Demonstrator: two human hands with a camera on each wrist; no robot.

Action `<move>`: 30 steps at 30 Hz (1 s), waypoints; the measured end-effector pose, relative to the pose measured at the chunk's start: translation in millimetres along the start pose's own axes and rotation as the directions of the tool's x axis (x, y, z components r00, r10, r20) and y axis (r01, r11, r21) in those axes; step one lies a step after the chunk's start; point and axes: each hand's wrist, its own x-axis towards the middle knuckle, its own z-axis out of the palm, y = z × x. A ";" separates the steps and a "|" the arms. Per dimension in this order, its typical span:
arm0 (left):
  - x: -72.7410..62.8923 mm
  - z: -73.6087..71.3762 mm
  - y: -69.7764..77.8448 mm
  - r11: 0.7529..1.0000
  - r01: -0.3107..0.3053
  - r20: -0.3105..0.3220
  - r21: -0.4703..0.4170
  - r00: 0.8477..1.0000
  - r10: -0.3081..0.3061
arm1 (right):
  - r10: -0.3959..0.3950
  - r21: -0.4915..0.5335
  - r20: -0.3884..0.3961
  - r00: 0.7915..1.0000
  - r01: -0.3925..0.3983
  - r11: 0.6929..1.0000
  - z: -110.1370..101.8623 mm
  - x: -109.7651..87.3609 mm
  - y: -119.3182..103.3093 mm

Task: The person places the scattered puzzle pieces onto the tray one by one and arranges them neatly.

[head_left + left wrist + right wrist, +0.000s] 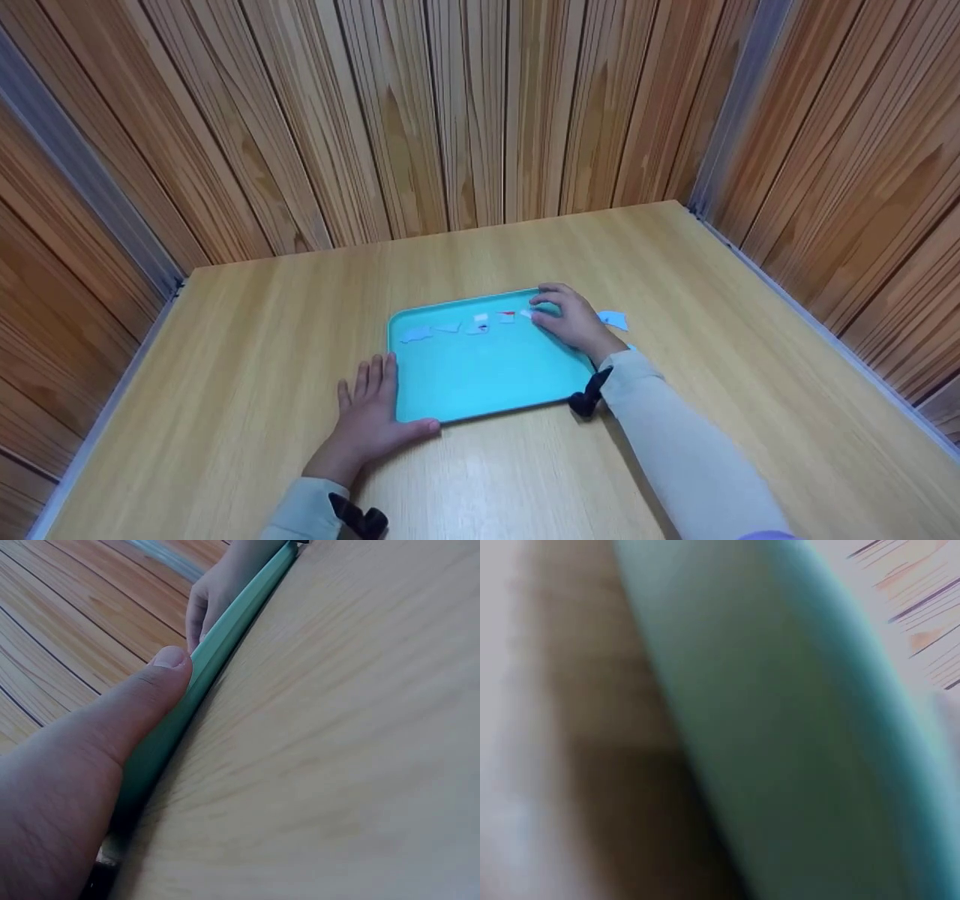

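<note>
A turquoise tray point(495, 375) lies on the wooden table. My left hand point(367, 420) spreads at its near left corner, fingers straight along the left side and thumb on the front edge. In the left wrist view the thumb point(150, 694) presses against the tray's rim point(217, 645). Reaching over the tray's right side, my right hand point(574, 322) has its curled thumb and fingertips at a small whitish paper piece point(527, 313), partly hidden by them. The right wrist view is filled by the blurred tray wall point(765, 727).
Several cut paper pieces lie in a row across the tray's far half, among them a light blue one point(416, 334) and a red-and-white one point(506, 317). Another blue piece point(613, 320) is on the table right of the tray. Wood-panelled walls point(465, 112) enclose the table.
</note>
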 end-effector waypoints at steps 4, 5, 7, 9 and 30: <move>1.1 0.2 1.0 1.000 -0.005 0.000 0.002 1.000 0.005 | -0.005 0.062 -0.009 1.000 0.005 0.998 -13.5 -7.6 0.7; 1.3 0.2 0.9 1.000 -0.008 -0.001 0.004 1.000 0.008 | -0.007 0.069 -0.014 1.000 0.007 0.998 -17.8 -10.0 0.9; 1.5 0.1 0.5 1.000 -0.004 0.002 0.014 1.000 0.004 | 0.006 0.075 -0.025 1.000 -0.004 0.997 -26.4 -15.2 1.6; 1.0 -0.2 0.0 1.000 -0.005 0.003 0.020 1.000 0.005 | 0.017 0.077 -0.038 0.999 -0.014 0.997 -34.8 -21.0 3.7; -1.6 -2.0 3.3 0.999 -0.027 -0.020 0.034 0.999 0.028 | 0.092 0.309 0.021 0.996 -0.094 0.946 -81.4 -93.9 61.2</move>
